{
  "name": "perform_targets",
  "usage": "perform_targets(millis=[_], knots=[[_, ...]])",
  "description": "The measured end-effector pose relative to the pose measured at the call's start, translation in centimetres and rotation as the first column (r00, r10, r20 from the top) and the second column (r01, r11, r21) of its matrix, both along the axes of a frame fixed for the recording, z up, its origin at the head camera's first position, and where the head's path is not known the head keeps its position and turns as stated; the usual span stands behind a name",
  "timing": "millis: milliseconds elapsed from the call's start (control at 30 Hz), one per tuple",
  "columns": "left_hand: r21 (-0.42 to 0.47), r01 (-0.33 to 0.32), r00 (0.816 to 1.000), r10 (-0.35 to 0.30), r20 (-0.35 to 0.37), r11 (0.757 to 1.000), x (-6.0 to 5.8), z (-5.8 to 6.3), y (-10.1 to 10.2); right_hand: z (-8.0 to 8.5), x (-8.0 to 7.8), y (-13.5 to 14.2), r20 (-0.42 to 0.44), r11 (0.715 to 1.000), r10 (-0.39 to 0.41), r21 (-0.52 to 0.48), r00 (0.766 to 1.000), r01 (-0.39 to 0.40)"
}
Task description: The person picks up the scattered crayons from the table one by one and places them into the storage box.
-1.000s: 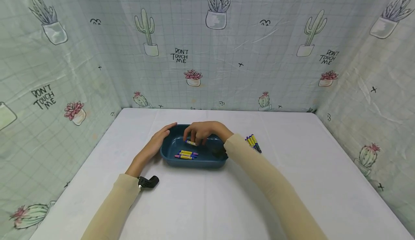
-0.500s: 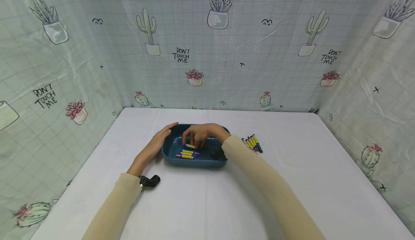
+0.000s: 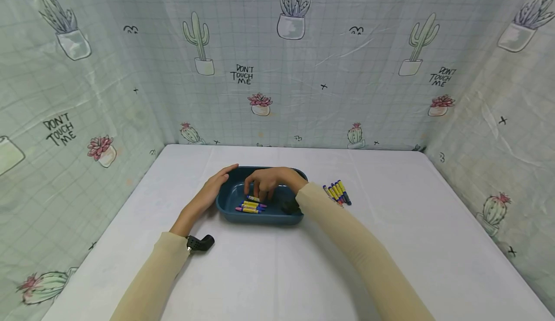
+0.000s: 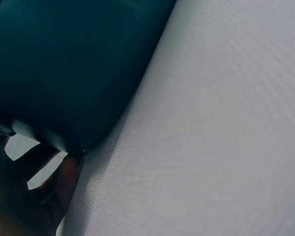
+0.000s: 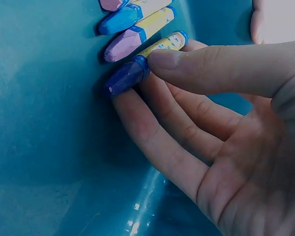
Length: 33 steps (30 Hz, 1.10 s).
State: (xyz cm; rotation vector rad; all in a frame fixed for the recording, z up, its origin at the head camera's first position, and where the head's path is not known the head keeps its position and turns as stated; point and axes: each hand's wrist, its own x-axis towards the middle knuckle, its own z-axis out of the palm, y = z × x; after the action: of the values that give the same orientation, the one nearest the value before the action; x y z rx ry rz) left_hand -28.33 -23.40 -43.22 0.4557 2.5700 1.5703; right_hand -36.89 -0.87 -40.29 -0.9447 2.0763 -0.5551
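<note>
Cloth backdrop, pale, printed with potted cacti: hung beyond the tray and to either side of it.

Table, white-covered: spread beneath the tray.

Tray, deep teal plastic, rectangular with rounded corners: set with its long sides running left to right.

Left hand: placed at the tray's left end; the rim is held there, thumb over the edge, fingers spaced along the outer wall.

Right hand: placed over the tray's interior; thumb and fingers are closed in a pinch on the last item below.

Loose yellow-wrapped crayons, several: laid in a slanting group right of the tray; an exact count cannot be made.

Row of yellow-wrapped wax crayons, pink, bright blue and lilac among them: laid side by side near the tray's front wall, lengthwise to it.

Crayon, dark blue wax in a yellow paper wrapper: held low in the tray, directly under the right hand, the nearer one. It is found just behind the row, roughly parallel to it, blunt end turned toward the tray's left wall. Whether the tray's floor is touched cannot be told.
</note>
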Motion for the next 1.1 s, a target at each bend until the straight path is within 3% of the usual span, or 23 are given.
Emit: perform_targets(millis=[433,733,1100], knots=[[-0.005,0.014,1.000,-0.014,-0.024,1.000,0.1,0.0,-0.1,0.0,0.0,0.0,0.030,1.000,0.025,-0.001,0.999,-0.025],[0.015,-0.016,0.999,0.017,-0.033,1.000,-1.9,-3.0,-0.9,0.3,0.3,0.0,0.051,1.000,0.007,0.012,0.999,-0.008],[0.009,-0.012,0.998,0.012,-0.063,1.000,-2.0,-3.4,-1.1,0.2,0.2,0.1,0.067,1.000,0.008,0.004,0.998,-0.008]])
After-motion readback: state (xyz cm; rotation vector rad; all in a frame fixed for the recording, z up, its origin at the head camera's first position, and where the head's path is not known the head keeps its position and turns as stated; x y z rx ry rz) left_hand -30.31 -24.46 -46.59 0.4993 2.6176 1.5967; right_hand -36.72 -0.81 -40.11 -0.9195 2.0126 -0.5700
